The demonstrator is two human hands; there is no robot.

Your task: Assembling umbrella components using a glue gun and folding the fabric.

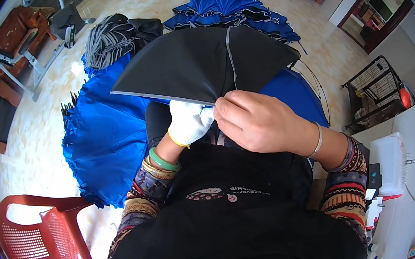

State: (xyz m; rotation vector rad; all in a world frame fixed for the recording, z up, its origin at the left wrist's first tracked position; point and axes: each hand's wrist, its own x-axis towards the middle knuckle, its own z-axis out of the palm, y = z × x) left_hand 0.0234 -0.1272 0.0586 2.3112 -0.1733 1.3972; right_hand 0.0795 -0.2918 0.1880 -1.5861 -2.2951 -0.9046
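Observation:
A black umbrella canopy [173,63] with a thin grey hem is spread like a fan in front of me, a grey seam running across it. In a white glove, my left hand [190,122] is closed on the near hem from below. My bare right hand [263,122] pinches the same hem at its near corner, right beside the glove's fingertips. Whether something small sits between those fingers is hidden. Blue canopy cloth [291,91] shows beneath the black one on the right, by some thin ribs.
Large blue canopies [107,131] lie to the left, and a ruffled blue pile [218,6] lies beyond. Black cloth with grey edging [111,40] is heaped at far left. A red plastic chair [44,237] stands near left; a wire cage [376,90] stands at right.

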